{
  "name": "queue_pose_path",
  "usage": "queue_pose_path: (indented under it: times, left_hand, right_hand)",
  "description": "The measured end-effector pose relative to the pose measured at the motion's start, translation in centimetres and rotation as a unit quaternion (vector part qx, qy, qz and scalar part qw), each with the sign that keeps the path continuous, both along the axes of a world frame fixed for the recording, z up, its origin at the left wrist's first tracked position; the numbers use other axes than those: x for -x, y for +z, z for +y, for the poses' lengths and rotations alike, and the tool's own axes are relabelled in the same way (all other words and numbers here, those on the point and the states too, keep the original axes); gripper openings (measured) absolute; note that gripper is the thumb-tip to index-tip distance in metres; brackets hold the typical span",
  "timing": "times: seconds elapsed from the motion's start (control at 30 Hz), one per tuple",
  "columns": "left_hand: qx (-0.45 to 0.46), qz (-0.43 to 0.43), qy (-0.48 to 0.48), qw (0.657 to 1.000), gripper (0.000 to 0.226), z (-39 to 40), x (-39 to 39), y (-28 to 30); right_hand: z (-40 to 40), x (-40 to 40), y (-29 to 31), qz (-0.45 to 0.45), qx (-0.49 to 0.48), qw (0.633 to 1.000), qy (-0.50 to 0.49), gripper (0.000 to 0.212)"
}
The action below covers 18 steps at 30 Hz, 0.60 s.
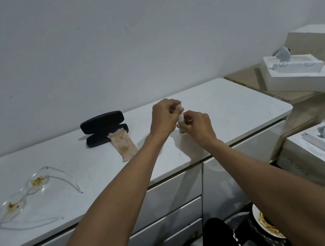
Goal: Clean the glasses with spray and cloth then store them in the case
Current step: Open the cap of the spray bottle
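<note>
left hand: clenched on the cap at the top of the bottle, pinching it
right hand: wrapped round the bottle's lower body, steadying it just above the surface
step: looks like uncapping the spray, no spraying yet
glasses: clear frame, far left on the surface, arms unfolded, brown smears on both lenses, well apart from both hands
cloth: beige, folded strip, one end lying on the case lip, stained or patterned, cannot tell which
case: dark hard shell, open, lid up at the back; nothing inside apart from the cloth end resting on its front edge
risk 1: cap pops off suddenly, small bottle slips or tips, fluid spills on the surface; cause is a two-finger grip on a tiny bottle
risk 2: loose cap dropped, could roll off the front edge
risk 3: glasses sit near the left edge; a careless reach could knock them off
risk 4: if the cloth is dirty, wiping may smear the lenses
boxes: white, open, at right, hold grey gadgets in moulded trays, unrelated
plate: low right, food scraps on it
</note>
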<state>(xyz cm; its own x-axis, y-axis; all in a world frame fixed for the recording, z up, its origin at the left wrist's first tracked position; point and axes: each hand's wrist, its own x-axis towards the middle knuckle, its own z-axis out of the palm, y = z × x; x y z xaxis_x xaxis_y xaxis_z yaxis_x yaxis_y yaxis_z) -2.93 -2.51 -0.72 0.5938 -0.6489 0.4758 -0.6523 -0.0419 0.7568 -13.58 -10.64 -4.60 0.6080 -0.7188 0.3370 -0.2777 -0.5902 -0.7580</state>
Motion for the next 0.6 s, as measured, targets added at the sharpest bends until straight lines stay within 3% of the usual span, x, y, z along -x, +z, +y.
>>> queue_pose_path:
  times: [0.33, 0.6]
  left_hand:
    - [0.038, 0.044, 0.016, 0.998, 0.021, 0.9, -1.1, 0.5]
    - [-0.040, 0.109, 0.013, 0.993, 0.020, 3.2, -1.6, -3.0]
  right_hand:
    - [0.3, 0.1, 0.1, -0.006, -0.011, 1.000, -0.014, 0.017]
    - [0.3, 0.4, 0.4, -0.025, -0.010, 0.999, -0.032, 0.026]
